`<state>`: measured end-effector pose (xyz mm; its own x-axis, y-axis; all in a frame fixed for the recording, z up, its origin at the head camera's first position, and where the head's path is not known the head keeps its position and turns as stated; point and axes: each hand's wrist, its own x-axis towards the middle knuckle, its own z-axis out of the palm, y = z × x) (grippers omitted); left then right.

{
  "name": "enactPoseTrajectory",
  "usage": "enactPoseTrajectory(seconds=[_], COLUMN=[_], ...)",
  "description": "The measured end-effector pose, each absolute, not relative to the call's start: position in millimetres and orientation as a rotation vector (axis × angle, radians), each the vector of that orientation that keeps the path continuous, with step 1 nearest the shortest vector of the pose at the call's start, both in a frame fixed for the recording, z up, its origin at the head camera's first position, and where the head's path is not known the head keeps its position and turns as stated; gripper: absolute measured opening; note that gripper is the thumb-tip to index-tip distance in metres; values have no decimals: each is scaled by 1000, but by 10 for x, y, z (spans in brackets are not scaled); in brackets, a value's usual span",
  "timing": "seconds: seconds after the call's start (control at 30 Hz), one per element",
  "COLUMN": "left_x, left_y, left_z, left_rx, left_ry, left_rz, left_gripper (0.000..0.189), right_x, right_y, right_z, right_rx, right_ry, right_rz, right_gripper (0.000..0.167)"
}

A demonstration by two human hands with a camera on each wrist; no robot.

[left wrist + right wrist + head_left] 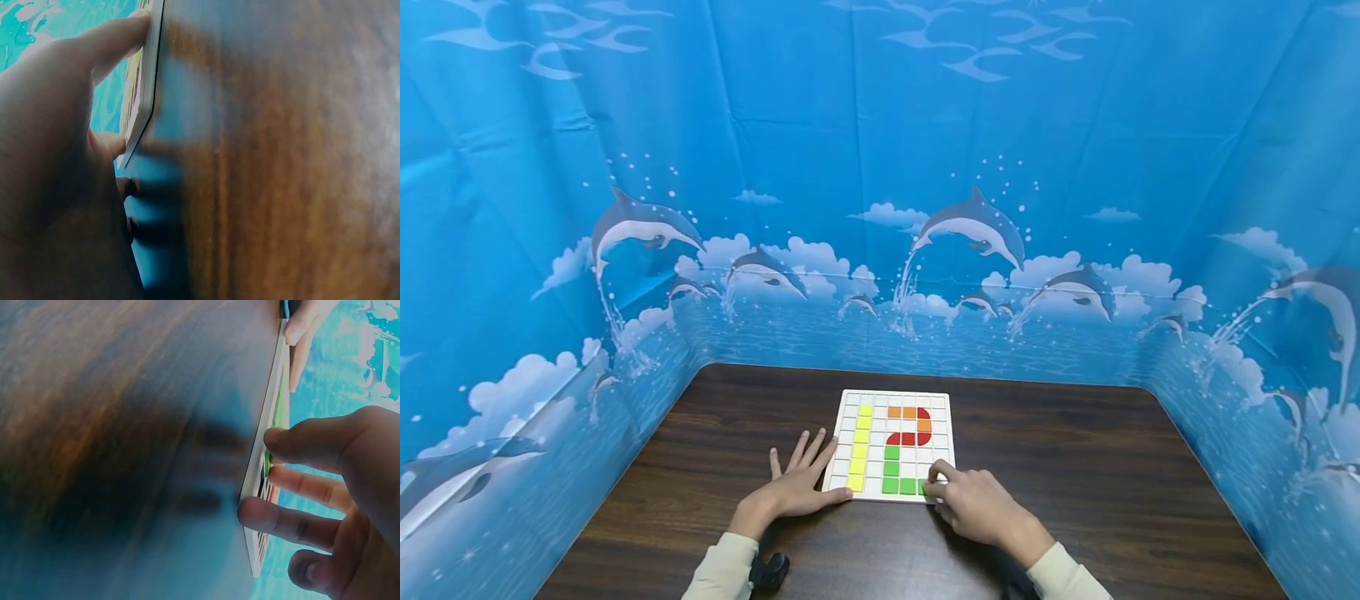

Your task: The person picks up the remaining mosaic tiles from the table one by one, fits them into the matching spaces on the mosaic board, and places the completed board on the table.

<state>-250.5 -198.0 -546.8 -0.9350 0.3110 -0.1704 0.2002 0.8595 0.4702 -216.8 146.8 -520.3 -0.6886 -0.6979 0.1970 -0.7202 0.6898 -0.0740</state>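
A white square grid board lies on the table, with flat coloured tiles on it. Yellow tiles form a straight column, and beside them orange tiles, curved red pieces and green tiles make a shape like a 2. My left hand is spread flat at the board's left edge, its thumb on the near left corner. With thumb and index finger, my right hand pinches a green tile at the end of the bottom row. In the right wrist view its middle fingertip is right at the board's edge.
The dark wooden table has rounded far corners. A blue curtain printed with dolphins and clouds surrounds its back and sides. A black wrist strap shows at the left sleeve.
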Motion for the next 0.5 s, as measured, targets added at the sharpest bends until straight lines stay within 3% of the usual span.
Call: enactPoseTrajectory(seconds=[0.5], left_x=[-2535], left_y=[-1976], left_z=[-5483], left_rx=[350], left_ry=[2796], left_rz=[613], left_gripper=[107], right_x=[-2171], right_y=[1472], right_z=[-5218], right_rx=[1141], right_ry=[-2861], right_rz=[323], right_gripper=[37])
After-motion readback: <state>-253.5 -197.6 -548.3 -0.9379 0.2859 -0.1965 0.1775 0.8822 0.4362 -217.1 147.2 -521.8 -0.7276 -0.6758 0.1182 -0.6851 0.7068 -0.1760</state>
